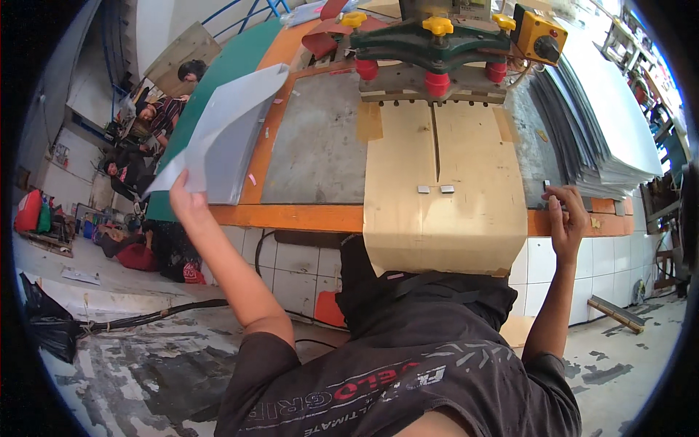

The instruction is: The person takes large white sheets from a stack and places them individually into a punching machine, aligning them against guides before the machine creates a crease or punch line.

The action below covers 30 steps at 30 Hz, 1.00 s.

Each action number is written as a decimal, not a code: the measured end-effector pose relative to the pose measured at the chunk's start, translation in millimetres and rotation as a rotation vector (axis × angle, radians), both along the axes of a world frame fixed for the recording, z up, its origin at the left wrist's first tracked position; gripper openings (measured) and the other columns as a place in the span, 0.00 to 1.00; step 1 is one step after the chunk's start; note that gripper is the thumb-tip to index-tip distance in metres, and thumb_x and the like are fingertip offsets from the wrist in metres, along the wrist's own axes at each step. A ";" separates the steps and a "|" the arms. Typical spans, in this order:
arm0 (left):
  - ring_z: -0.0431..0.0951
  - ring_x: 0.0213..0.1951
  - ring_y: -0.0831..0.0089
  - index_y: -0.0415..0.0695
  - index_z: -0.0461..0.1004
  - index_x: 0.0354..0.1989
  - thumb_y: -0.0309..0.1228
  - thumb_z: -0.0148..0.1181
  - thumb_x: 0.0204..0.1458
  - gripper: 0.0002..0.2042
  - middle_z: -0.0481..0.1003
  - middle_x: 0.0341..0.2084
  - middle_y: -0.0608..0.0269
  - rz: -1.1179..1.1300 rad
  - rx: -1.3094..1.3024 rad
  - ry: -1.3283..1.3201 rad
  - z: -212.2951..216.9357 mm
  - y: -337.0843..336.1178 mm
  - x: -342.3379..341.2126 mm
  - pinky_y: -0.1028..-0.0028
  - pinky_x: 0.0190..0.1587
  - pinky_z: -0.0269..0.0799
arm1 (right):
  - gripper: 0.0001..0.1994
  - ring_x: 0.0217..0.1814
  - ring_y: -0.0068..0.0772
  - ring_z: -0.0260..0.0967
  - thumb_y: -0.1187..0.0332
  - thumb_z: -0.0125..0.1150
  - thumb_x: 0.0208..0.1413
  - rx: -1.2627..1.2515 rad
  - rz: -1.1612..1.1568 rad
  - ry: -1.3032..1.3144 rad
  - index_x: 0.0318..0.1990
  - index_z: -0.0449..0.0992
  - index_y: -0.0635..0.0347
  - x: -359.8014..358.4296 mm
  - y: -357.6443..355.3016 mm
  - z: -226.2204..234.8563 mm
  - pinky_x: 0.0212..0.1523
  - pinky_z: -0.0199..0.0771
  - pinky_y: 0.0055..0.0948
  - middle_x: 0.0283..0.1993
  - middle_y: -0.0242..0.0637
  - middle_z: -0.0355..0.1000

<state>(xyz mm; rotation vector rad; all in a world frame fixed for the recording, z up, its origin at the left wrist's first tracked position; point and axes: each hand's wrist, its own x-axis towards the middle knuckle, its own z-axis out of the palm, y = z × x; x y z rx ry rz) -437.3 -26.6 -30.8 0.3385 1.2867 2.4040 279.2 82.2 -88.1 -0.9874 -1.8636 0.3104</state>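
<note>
Grey sheets pinched in left hand; right hand curled on table edge.

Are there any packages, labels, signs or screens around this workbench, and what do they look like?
Yellow control box: far right of the machine, squarish, black round knob.
Two small grey tags: side by side on the tan board, rectangular.
Red bag: far left on the floor, soft, upright.
No screens or signs show.
</note>
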 end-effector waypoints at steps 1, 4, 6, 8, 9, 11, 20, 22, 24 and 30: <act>0.73 0.60 0.52 0.25 0.68 0.58 0.20 0.51 0.62 0.17 0.72 0.57 0.43 0.041 -0.002 0.026 18.4 -7.6 16.2 0.56 0.65 0.68 | 0.08 0.42 0.33 0.74 0.75 0.59 0.62 0.022 -0.029 -0.041 0.42 0.80 0.71 0.1 -1.4 2.7 0.41 0.73 0.28 0.38 0.43 0.77; 0.74 0.56 0.58 0.22 0.69 0.56 0.21 0.53 0.63 0.16 0.73 0.55 0.44 0.052 0.158 0.167 62.7 -35.0 30.0 0.60 0.63 0.71 | 0.07 0.42 0.34 0.73 0.75 0.60 0.61 0.095 -0.089 -0.108 0.42 0.80 0.70 -15.4 -3.3 13.7 0.42 0.72 0.30 0.37 0.44 0.78; 0.73 0.56 0.58 0.17 0.67 0.55 0.19 0.50 0.65 0.16 0.73 0.55 0.42 0.013 0.273 0.314 84.9 -63.1 22.5 0.63 0.64 0.72 | 0.07 0.40 0.35 0.73 0.75 0.60 0.60 0.124 -0.091 -0.087 0.41 0.80 0.69 -41.4 -11.5 31.2 0.43 0.71 0.32 0.36 0.43 0.79; 0.68 0.62 0.52 0.19 0.56 0.64 0.20 0.44 0.66 0.21 0.65 0.62 0.37 -0.320 0.620 0.265 104.0 -83.5 4.7 0.59 0.64 0.72 | 0.08 0.39 0.34 0.74 0.73 0.58 0.61 -0.038 0.076 0.123 0.41 0.81 0.68 -84.1 -28.2 57.6 0.42 0.71 0.34 0.36 0.42 0.79; 0.64 0.67 0.48 0.24 0.50 0.70 0.20 0.42 0.66 0.25 0.59 0.68 0.35 -0.482 0.794 0.199 122.3 -83.6 15.6 0.55 0.65 0.72 | 0.10 0.39 0.32 0.76 0.70 0.56 0.63 -0.108 0.204 0.258 0.42 0.81 0.68 -101.4 -31.1 53.2 0.42 0.72 0.31 0.35 0.41 0.80; 0.63 0.68 0.47 0.26 0.49 0.71 0.22 0.43 0.66 0.27 0.57 0.69 0.36 -0.797 0.998 -0.018 145.4 -75.9 36.9 0.54 0.63 0.73 | 0.14 0.40 0.29 0.77 0.64 0.55 0.67 -0.510 0.514 0.491 0.45 0.80 0.67 -145.1 -50.3 63.5 0.47 0.75 0.29 0.36 0.40 0.81; 0.71 0.61 0.43 0.36 0.52 0.72 0.32 0.49 0.63 0.30 0.58 0.68 0.36 -0.799 1.298 -0.163 150.0 -60.0 101.1 0.50 0.48 0.84 | 0.42 0.52 0.36 0.75 0.32 0.29 0.68 -1.974 1.677 0.649 0.66 0.65 0.65 -262.0 -77.5 27.5 0.54 0.74 0.35 0.53 0.47 0.76; 0.71 0.61 0.43 0.35 0.54 0.72 0.33 0.48 0.63 0.29 0.59 0.66 0.36 -0.762 1.276 -0.138 142.0 -60.9 105.2 0.50 0.49 0.83 | 0.35 0.53 0.36 0.75 0.40 0.46 0.69 -1.916 1.587 0.670 0.67 0.64 0.65 -267.2 -82.6 37.9 0.54 0.74 0.33 0.51 0.46 0.75; 0.72 0.60 0.43 0.34 0.55 0.71 0.33 0.47 0.63 0.29 0.61 0.65 0.36 -0.742 1.233 -0.122 131.0 -66.6 109.8 0.50 0.50 0.82 | 0.33 0.53 0.35 0.75 0.47 0.54 0.66 -1.810 1.398 0.658 0.68 0.62 0.65 -273.9 -85.4 45.1 0.54 0.74 0.34 0.50 0.46 0.75; 0.74 0.58 0.44 0.33 0.59 0.68 0.35 0.45 0.64 0.27 0.66 0.61 0.36 -0.609 1.028 0.017 103.1 -93.3 124.2 0.50 0.54 0.79 | 0.38 0.53 0.38 0.73 0.69 0.65 0.57 -1.462 1.046 0.613 0.71 0.51 0.67 -289.3 -47.7 51.5 0.53 0.73 0.37 0.54 0.49 0.72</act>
